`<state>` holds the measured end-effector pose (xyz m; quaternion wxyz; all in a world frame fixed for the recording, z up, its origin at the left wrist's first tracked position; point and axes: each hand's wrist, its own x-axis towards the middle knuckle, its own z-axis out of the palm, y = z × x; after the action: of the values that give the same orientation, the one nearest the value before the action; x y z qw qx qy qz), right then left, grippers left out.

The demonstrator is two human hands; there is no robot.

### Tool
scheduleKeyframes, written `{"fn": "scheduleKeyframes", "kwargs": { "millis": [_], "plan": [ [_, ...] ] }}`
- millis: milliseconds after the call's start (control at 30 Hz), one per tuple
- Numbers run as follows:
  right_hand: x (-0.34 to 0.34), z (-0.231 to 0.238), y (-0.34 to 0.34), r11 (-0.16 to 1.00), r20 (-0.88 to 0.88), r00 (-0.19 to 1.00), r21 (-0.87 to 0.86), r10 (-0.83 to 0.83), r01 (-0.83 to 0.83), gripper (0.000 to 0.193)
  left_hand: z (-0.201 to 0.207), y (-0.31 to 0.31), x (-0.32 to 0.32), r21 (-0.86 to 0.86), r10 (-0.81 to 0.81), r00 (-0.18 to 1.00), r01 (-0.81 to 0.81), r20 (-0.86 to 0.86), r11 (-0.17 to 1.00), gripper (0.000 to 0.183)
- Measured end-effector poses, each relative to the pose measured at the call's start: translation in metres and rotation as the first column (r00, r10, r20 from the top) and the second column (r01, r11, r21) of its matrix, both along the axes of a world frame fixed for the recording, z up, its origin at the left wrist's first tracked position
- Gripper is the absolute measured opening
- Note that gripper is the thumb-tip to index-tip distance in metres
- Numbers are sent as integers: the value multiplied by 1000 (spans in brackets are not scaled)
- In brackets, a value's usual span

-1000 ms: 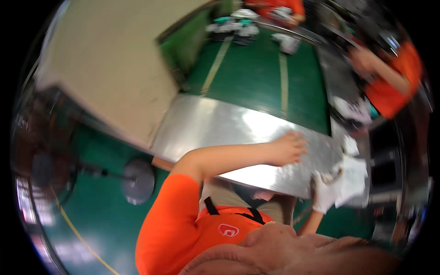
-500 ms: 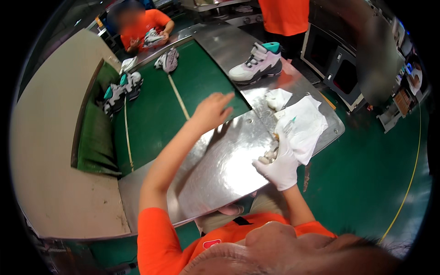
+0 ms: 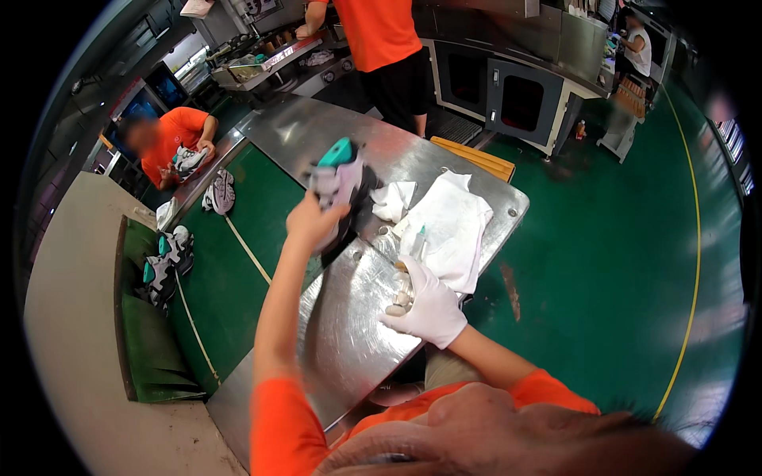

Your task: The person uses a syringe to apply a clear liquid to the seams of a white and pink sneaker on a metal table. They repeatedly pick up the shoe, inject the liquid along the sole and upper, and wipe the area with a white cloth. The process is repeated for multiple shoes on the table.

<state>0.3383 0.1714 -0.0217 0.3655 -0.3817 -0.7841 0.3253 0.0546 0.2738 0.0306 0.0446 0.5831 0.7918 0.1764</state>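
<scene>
My bare left hand (image 3: 313,220) is closed on a high-top shoe (image 3: 341,182) in white, lilac and black with a turquoise collar lining. The shoe is smeared by motion and stands tilted over the corner between green belt and metal table. My right hand (image 3: 432,309), in a white glove, is curled above the metal table (image 3: 341,341). Pale rounded shapes and a small brownish tip show between its thumb and forefinger; what it holds is unclear. Beyond it, a clear slim container with a green tip (image 3: 421,233) lies on a white cloth (image 3: 456,214).
A crumpled white cloth (image 3: 393,200) lies beside the shoe. On the green belt (image 3: 246,293) are a lilac-grey shoe (image 3: 220,192) and several dark-and-white shoes (image 3: 165,266) near a green flap (image 3: 143,341). A co-worker in orange (image 3: 176,135) handles a shoe; another (image 3: 377,36) stands beyond the table.
My left hand has reached forward from over the belt and taken hold of the high-top shoe, which now tilts. My right hand stays curled near the white cloth. The whole view has shifted.
</scene>
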Motion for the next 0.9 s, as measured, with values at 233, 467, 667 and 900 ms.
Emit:
{"fn": "scheduleKeyframes", "kwargs": {
  "millis": [233, 467, 667, 900],
  "plan": [
    [10, 4, 8, 966, -298, 952, -219, 70, -139, 83, 8, -258, 54, 45, 366, 929, -369, 59, 928, 84],
    [16, 14, 7, 889, -443, 888, -346, 126, -299, 81, 78, -333, 131, -165, 52, 946, 2, 319, 986, 58],
    [47, 44, 1, 876, -301, 935, -377, 189, -299, 87, 90, -287, 53, 113, -270, 904, 322, -331, 940, 85],
    [57, 50, 6, 809, -88, 976, -548, 198, -213, 92, 28, -353, 47, 354, -244, 915, 356, -323, 865, 47]
  ]
}}
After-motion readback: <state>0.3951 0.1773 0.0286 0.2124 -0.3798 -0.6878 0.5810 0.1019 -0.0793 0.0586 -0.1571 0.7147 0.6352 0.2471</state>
